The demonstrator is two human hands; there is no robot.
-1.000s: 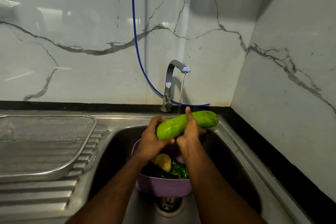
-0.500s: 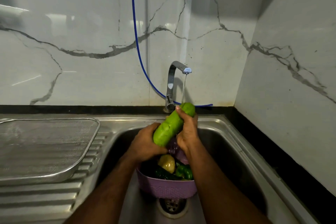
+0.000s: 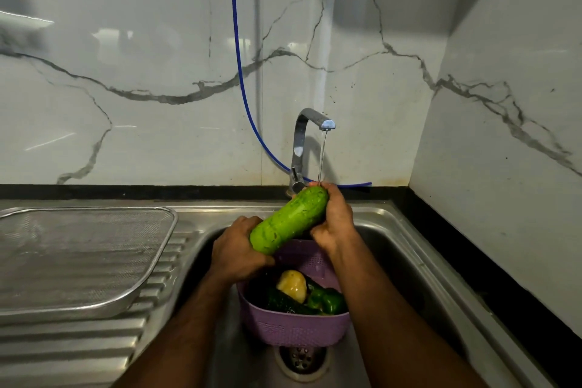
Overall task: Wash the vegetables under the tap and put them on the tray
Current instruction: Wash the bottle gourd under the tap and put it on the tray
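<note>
Head view, looking down into a steel sink (image 3: 419,264) set in a worktop below a marble-patterned wall.

Over the middle of the basin: a long pale-green gourd (image 3: 289,219), tilted, upper end toward the tap (image 3: 303,142) at the back edge, lower end toward the near left. Wet, speckled with drops. Thin stream of water (image 3: 322,156) falling from the spout onto the upper end.

Left hand (image 3: 236,250): grip closed round the lower end of the gourd, fingers curled under it, thumb in front. Right hand (image 3: 335,220): grip closed round the upper end, fingers wrapped over the top just where the stream lands.

Directly below the gourd, inside the basin: a purple perforated colander (image 3: 294,327), standing just behind the drain (image 3: 302,357). In it: a yellowish potato (image 3: 292,285) on top, a green pepper (image 3: 327,299) to its right, dark green vegetables (image 3: 280,301) beneath, kind not clear.

On the ribbed draining board at the left side of the sink: a metal mesh tray (image 3: 94,304), rim raised, well apart from both hands.

Against the back wall: a blue hose (image 3: 241,79) hanging down, curving behind the tap and running along the back edge to the right.
</note>
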